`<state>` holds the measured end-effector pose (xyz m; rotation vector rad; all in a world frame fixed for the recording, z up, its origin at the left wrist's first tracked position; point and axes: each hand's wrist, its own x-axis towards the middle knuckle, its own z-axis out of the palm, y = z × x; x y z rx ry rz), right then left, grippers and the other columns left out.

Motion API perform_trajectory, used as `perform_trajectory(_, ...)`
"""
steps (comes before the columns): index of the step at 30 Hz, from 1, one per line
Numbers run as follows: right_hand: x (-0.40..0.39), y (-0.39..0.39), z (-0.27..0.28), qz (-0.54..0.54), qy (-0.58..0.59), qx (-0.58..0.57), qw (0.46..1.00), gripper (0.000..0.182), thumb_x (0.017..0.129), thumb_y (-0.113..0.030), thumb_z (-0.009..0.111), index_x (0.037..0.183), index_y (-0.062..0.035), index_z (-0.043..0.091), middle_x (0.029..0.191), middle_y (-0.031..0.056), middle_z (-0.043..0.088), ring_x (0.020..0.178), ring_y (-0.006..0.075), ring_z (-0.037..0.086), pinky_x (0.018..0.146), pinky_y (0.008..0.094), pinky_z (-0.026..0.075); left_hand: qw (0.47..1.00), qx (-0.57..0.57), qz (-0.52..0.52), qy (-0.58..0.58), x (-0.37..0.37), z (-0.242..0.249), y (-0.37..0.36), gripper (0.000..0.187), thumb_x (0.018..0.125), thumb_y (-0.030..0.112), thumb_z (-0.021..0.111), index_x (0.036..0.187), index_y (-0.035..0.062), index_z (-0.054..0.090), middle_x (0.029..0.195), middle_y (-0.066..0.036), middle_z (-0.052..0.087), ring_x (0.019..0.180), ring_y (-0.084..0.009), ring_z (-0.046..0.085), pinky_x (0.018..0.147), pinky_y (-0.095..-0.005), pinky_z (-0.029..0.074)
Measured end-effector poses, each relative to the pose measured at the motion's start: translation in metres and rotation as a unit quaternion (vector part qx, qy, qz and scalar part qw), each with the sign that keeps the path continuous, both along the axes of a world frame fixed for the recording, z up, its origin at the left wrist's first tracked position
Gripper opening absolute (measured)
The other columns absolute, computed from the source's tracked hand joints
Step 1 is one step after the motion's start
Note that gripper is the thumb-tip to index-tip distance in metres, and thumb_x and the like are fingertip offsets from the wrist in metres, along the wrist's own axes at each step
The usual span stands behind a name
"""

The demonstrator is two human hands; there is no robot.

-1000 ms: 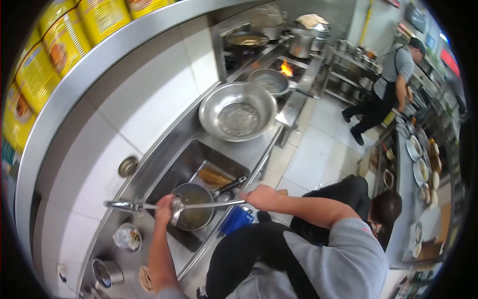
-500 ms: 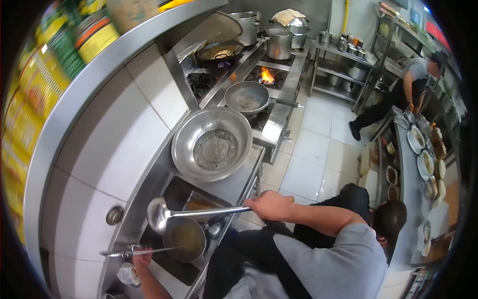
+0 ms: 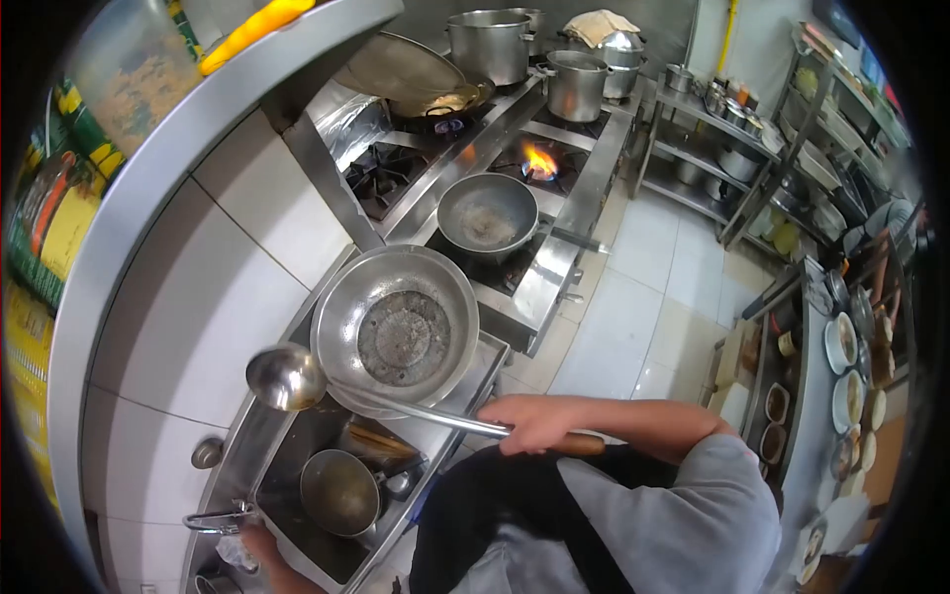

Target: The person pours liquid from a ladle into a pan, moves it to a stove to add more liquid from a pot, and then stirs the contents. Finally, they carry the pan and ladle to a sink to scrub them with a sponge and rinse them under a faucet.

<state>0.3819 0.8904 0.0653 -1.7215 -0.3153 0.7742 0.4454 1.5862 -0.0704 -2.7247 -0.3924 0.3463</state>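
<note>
My right hand [image 3: 534, 424] is closed around the long handle of a metal ladle [image 3: 287, 377], near its wooden end. The ladle lies across my front, its bowl over the wall side of the sink, left of a large metal bowl [image 3: 341, 342]. My left hand [image 3: 260, 544] is at the faucet [image 3: 220, 519] by the sink; its fingers are too hidden to show their grip. In the sink [image 3: 297, 436] stands a pan [image 3: 339, 485] holding some cloudy liquid, with wooden-looking pieces [image 3: 381, 442] beside it.
Beyond the bowl, a wok [image 3: 487, 213] sits on the stove, near an open flame [image 3: 540, 161]. Large pots [image 3: 577, 89] stand farther back. Cans [image 3: 59, 223] line the shelf at left. A counter with several dishes [image 3: 848, 401] runs along the right.
The ladle has swung left and away from me, above the pan. My left hand has moved down and left. A thin streak over the pan is gone. The co-worker's head nearby has left view.
</note>
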Motion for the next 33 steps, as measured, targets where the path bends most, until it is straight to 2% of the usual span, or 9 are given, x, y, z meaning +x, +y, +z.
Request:
perform_trajectory(3, -0.011, -0.012, 0.007, -0.023, 0.116, 0.098, 0.988, 0.020, 0.078, -0.003, 0.053, 0.098, -0.0018, 0.049, 0.068, 0.0058, 0.052, 0.051, 0.0134, 0.055, 0.044, 0.0304, 0.045, 0.997, 0.054, -0.049, 0.019, 0.001, -0.030, 0.027, 0.031, 0.094, 0.027, 0.049, 0.100, 0.0053, 0.071, 0.101, -0.017, 0.069, 0.105, -0.0381, 0.061, 0.090, -0.0493, 0.048)
perform_trajectory(6, -0.020, -0.024, 0.013, -0.050, 0.221, 0.187, 0.956, 0.023, 0.078, -0.002, 0.054, 0.100, -0.0031, 0.048, 0.068, 0.0051, 0.052, 0.050, 0.0128, 0.053, 0.043, 0.0293, 0.045, 0.993, -0.073, -0.064, 0.063, -0.002, -0.044, 0.018, 0.035, 0.094, 0.033, 0.051, 0.096, 0.0049, 0.071, 0.100, -0.015, 0.070, 0.102, -0.0354, 0.064, 0.091, -0.0474, 0.048)
perform_trajectory(9, -0.019, -0.043, 0.026, -0.077, 0.264, 0.249, 0.929, 0.024, 0.078, -0.001, 0.054, 0.101, -0.0037, 0.048, 0.067, 0.0046, 0.050, 0.050, 0.0124, 0.051, 0.042, 0.0283, 0.044, 0.918, 0.072, -0.262, 0.289, 0.019, -0.026, -0.016, 0.034, 0.093, 0.033, 0.055, 0.088, 0.0028, 0.071, 0.095, -0.013, 0.072, 0.093, -0.0287, 0.069, 0.083, -0.0461, 0.053)
perform_trajectory(11, -0.015, -0.064, 0.027, -0.084, 0.274, 0.272, 0.919, 0.024, 0.078, -0.001, 0.053, 0.102, -0.0037, 0.047, 0.067, 0.0045, 0.050, 0.050, 0.0122, 0.050, 0.042, 0.0282, 0.044, 0.920, -0.242, 0.195, 0.240, 0.014, 0.013, -0.092, 0.032, 0.092, 0.029, 0.058, 0.086, -0.0002, 0.069, 0.088, -0.013, 0.072, 0.078, -0.0243, 0.071, 0.068, -0.0415, 0.057)
perform_trajectory(18, -0.002, -0.201, 0.017, -0.070, 0.267, 0.292, 0.916, 0.029, 0.074, 0.003, 0.050, 0.102, -0.0023, 0.047, 0.071, 0.0051, 0.047, 0.050, 0.0140, 0.050, 0.041, 0.0287, 0.043, 0.873, -0.435, 0.191, 0.108, -0.005, 0.158, -0.344, 0.025, 0.088, 0.017, 0.061, 0.079, -0.0048, 0.067, 0.070, -0.012, 0.070, 0.057, -0.0189, 0.067, 0.050, -0.0296, 0.051)
perform_trajectory(23, -0.015, -0.335, 0.025, -0.147, 0.282, 0.276, 0.907, 0.035, 0.072, 0.005, 0.052, 0.105, -0.0023, 0.048, 0.077, 0.0059, 0.048, 0.048, 0.0152, 0.050, 0.040, 0.0287, 0.045, 0.869, -0.486, -0.038, 0.089, 0.015, 0.207, -0.540, 0.024, 0.088, 0.020, 0.065, 0.091, -0.0030, 0.069, 0.077, -0.011, 0.070, 0.066, -0.0180, 0.065, 0.063, -0.0308, 0.051)
perform_trajectory(27, -0.029, -0.414, 0.039, -0.235, 0.299, 0.288, 0.879, 0.032, 0.071, 0.007, 0.054, 0.102, -0.0027, 0.050, 0.079, 0.0057, 0.047, 0.048, 0.0161, 0.051, 0.040, 0.0286, 0.045, 0.836, -0.494, -0.213, 0.107, 0.057, 0.199, -0.694, 0.031, 0.088, 0.031, 0.066, 0.096, 0.0008, 0.069, 0.084, -0.013, 0.068, 0.078, -0.0214, 0.065, 0.071, -0.0342, 0.050)
perform_trajectory(29, -0.043, -0.452, 0.021, -0.277, 0.308, 0.345, 0.842, 0.031, 0.072, 0.008, 0.054, 0.101, -0.0024, 0.051, 0.082, 0.0062, 0.048, 0.050, 0.0182, 0.054, 0.040, 0.0295, 0.045, 0.802, -0.541, -0.204, 0.151, 0.084, 0.133, -0.739, 0.032, 0.091, 0.032, 0.065, 0.095, 0.0009, 0.067, 0.085, -0.008, 0.070, 0.076, -0.0150, 0.065, 0.070, -0.0303, 0.052)
perform_trajectory(33, -0.049, -0.504, -0.011, -0.320, 0.268, 0.266, 0.869, 0.017, 0.077, 0.005, 0.055, 0.094, 0.0026, 0.053, 0.065, 0.0092, 0.054, 0.046, 0.0203, 0.056, 0.038, 0.0308, 0.044, 0.675, -0.658, 0.040, 0.331, 0.097, 0.021, -0.830, 0.040, 0.094, 0.039, 0.063, 0.115, 0.0056, 0.059, 0.104, -0.011, 0.068, 0.089, -0.0219, 0.066, 0.078, -0.0352, 0.056)
